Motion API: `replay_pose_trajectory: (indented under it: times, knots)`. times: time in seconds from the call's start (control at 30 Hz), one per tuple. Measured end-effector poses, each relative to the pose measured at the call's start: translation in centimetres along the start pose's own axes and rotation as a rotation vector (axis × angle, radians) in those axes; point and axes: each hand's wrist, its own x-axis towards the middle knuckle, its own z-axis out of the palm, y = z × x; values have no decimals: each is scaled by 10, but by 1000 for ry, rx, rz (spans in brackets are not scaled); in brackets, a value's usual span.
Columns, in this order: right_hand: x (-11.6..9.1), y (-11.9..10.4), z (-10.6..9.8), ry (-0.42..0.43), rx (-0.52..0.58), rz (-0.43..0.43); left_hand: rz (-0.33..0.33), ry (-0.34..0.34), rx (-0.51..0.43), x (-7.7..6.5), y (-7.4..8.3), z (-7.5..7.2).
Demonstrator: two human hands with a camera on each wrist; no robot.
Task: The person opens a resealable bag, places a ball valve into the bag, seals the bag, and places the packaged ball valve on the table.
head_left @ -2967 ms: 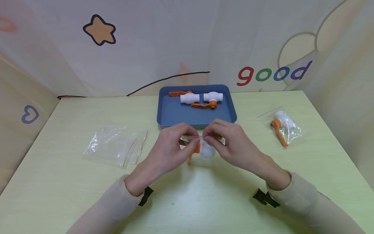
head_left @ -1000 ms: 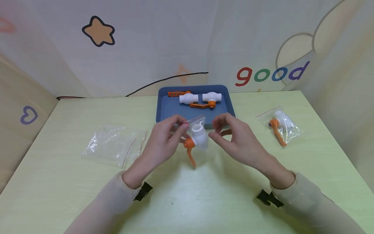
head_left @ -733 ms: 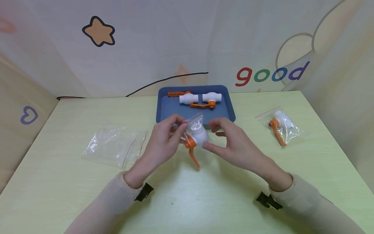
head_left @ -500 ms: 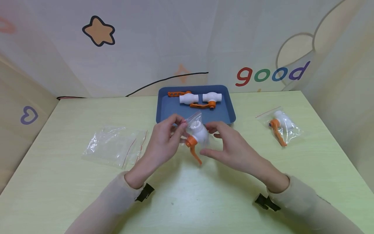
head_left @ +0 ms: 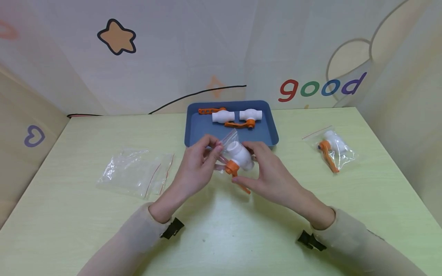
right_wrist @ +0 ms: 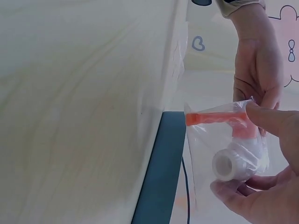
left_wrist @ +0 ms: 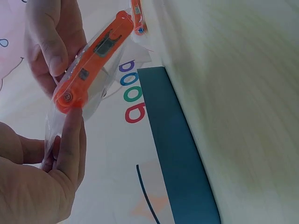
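A white ball valve [head_left: 240, 157] with an orange handle [left_wrist: 96, 58] sits inside a clear zip bag [right_wrist: 204, 151], held up above the table just in front of the tray. My left hand [head_left: 195, 168] pinches the bag near its zip end, with fingers reaching behind it. From the right side, my right hand [head_left: 277, 176] grips the bagged valve. In the right wrist view its thumb lies by the orange hub, and its fingers support the white body [right_wrist: 233, 161] from beneath. Some fingertips of both hands are hidden behind the valve in the head view.
A blue tray [head_left: 203, 134] at the back holds white ball valves [head_left: 223, 116] with orange handles. Flattened clear zip bags [head_left: 131, 172] lie on the left. Another bagged valve [head_left: 331, 147] lies on the right of the table [head_left: 221, 237]. A printed curtain stands behind.
Both hands were together at the bag's top edge. The right hand let go there, moved lower and took hold of the valve through the bag. The valve has tilted, its handle swinging right.
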Motion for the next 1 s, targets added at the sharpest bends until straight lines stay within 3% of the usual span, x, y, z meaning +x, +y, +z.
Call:
replay_pose_trajectory:
  times: [0.7, 0.83, 1.0]
  knots:
    - [-1, 1, 2, 30, -124, 20, -91, -44, -65, -1, 4, 11]
    - [-3, 2, 0, 26, -139, 51, -111, -58, -48, -2, 15, 12]
    - [-5, 5, -4, 3, -138, 97, -109, -74, 39, -6, 35, 12]
